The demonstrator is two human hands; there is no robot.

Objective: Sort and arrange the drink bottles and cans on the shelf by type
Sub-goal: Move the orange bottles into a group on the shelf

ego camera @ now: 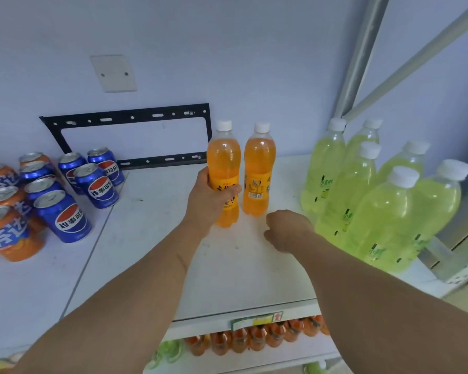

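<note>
left hand (210,197) has a grip on one orange bottle (223,168) mid-shelf (227,260), right beside a second orange bottle (258,168); right hand (287,228) loosely curled, holding nothing; green bottles (376,201) far right, cans (52,195) left

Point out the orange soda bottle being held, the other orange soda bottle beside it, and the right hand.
held orange bottle (223,155): head view, upper body above the fingers.
free orange bottle (257,182): head view, label.
right hand (287,228): head view, back of hand.
</note>
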